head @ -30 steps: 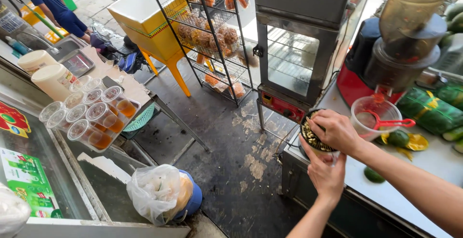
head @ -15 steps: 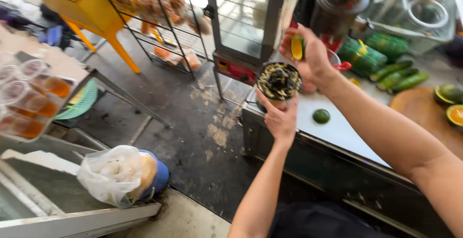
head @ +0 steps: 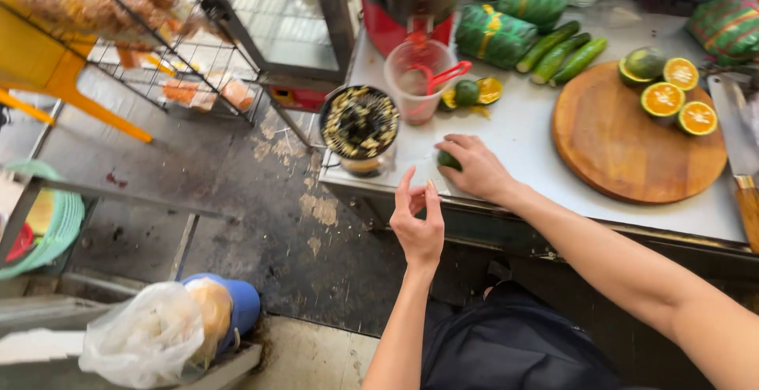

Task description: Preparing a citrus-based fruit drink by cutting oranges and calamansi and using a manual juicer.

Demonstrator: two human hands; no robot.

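Fingers of the right hand curl down over a small green lime on the steel counter; grip looks closed on it, though the palm hides most of the fruit, so how firmly is hard to tell. Left hand hangs in air just off the counter edge, fingers loosely spread and upright, holding nothing.

Lime sits near the counter's front edge, just right of a round strainer full of dark pulp and peel. Behind it, a clear plastic cup with a red spoon, close beside a red juicer. Another lime and a cut half lie beside the cup. Farther right: three cucumbers, leaf-wrapped bundles, a round wooden board with halved citrus, a knife at its far side.

Judgement on handling: the lime is round and small, close to the edge, likely to roll if pinched only from above. Better to close thumb and fingertips around its sides and lift straight up, keeping clear of the strainer rim beside it. The free left hand is well placed to catch or steady.
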